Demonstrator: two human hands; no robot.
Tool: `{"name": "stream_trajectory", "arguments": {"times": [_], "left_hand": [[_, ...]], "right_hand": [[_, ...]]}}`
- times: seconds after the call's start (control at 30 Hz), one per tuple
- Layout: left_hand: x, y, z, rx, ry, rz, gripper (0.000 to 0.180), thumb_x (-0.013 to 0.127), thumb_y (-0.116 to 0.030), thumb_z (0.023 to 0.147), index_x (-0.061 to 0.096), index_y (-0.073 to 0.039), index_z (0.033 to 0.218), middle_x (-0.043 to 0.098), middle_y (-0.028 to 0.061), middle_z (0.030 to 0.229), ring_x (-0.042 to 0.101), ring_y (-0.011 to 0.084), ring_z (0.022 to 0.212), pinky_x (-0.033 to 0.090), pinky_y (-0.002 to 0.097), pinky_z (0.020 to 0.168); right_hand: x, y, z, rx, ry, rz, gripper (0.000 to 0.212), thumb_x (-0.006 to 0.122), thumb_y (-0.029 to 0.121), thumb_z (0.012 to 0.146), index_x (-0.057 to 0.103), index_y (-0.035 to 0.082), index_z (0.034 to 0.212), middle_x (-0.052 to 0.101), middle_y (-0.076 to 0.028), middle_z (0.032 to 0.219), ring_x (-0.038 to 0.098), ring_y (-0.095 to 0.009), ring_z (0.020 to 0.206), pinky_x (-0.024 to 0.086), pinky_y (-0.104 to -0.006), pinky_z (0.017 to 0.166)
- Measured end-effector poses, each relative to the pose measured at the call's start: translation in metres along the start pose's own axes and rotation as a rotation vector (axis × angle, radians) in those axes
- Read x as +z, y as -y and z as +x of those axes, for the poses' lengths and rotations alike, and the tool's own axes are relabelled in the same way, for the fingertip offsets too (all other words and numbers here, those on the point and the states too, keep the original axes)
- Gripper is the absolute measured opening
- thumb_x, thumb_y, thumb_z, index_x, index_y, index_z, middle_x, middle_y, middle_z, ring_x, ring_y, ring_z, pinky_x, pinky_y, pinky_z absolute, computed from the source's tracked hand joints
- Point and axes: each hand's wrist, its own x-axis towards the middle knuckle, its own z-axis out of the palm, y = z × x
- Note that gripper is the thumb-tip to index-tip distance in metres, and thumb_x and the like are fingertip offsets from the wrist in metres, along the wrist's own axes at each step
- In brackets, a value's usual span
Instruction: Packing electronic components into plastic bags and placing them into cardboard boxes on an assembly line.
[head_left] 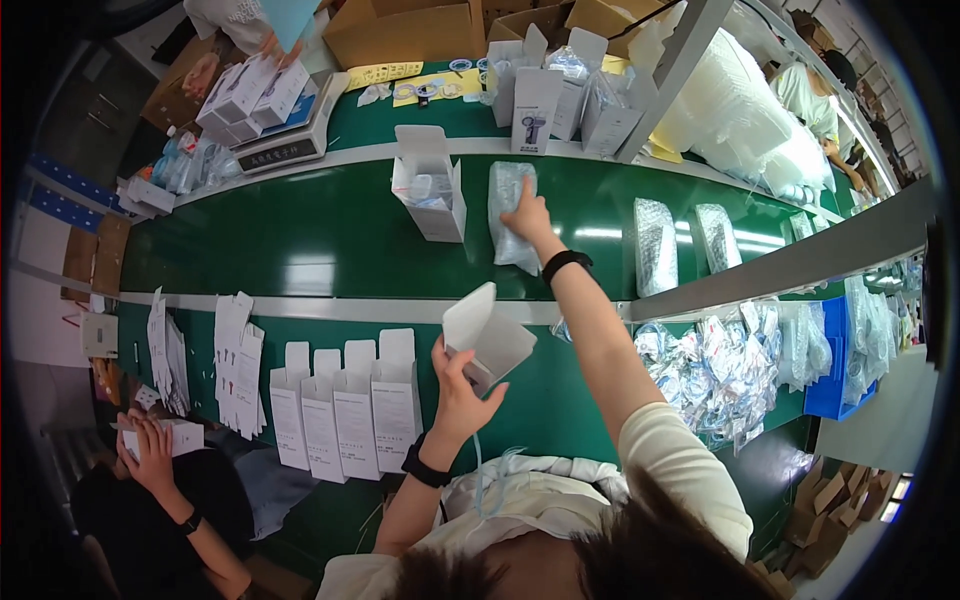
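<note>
My left hand (pixel 462 398) holds a white carton (pixel 503 352) with its top flap up, fingers on its left side and thumb below. My right hand (pixel 528 214) reaches to the green belt and touches a bubble-wrapped package (pixel 512 245) lying there. Its index finger is stretched out along the wrap and its thumb is spread to the left; the other fingers are partly hidden. Left of that package stands an open white carton (pixel 440 210) with a clear-wrapped item inside.
Several upright open cartons (pixel 345 420) stand left of my left hand, beside flattened cartons (pixel 237 365). Wrapped packages (pixel 655 245) lie farther right on the belt. A pile of clear packets (pixel 705 370) and a blue bin (pixel 828 370) are near right. A co-worker's hand (pixel 152 455) holds a carton.
</note>
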Motion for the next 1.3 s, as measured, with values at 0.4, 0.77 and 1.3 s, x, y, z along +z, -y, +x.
{"name": "stream_trajectory", "arguments": {"times": [0.4, 0.77, 1.3], "left_hand": [[0.001, 0.001, 0.009, 0.052, 0.037, 0.074, 0.077, 0.082, -0.012, 0.053, 0.035, -0.01, 0.114, 0.032, 0.0222, 0.124, 0.04, 0.0393, 0.111, 0.038, 0.0449, 0.09], [0.05, -0.013, -0.009, 0.04, -0.091, 0.001, 0.073, 0.081, -0.009, 0.059, 0.025, -0.005, 0.107, 0.035, 0.019, 0.119, 0.044, 0.0301, 0.105, 0.037, 0.0401, 0.091], [0.05, -0.026, 0.008, 0.138, 0.021, -0.343, 0.075, 0.081, -0.011, 0.058, 0.023, -0.008, 0.106, 0.026, 0.0215, 0.129, 0.035, 0.0321, 0.118, 0.032, 0.0397, 0.097]], "right_hand": [[-0.125, 0.023, -0.234, -0.542, -0.513, 1.277, 0.083, 0.061, -0.004, 0.067, 0.014, 0.012, 0.134, 0.036, -0.009, 0.123, 0.041, -0.023, 0.111, 0.035, -0.0352, 0.094], [-0.061, -0.013, -0.275, -0.29, -0.846, 0.897, 0.076, 0.071, 0.015, 0.065, 0.025, 0.006, 0.125, 0.034, -0.016, 0.121, 0.034, -0.027, 0.117, 0.027, -0.036, 0.098], [-0.09, -0.037, -0.324, -0.805, -0.588, -0.009, 0.039, 0.068, 0.029, 0.068, 0.06, 0.013, 0.103, 0.044, -0.012, 0.121, 0.034, -0.033, 0.121, 0.025, -0.0511, 0.099]]}}
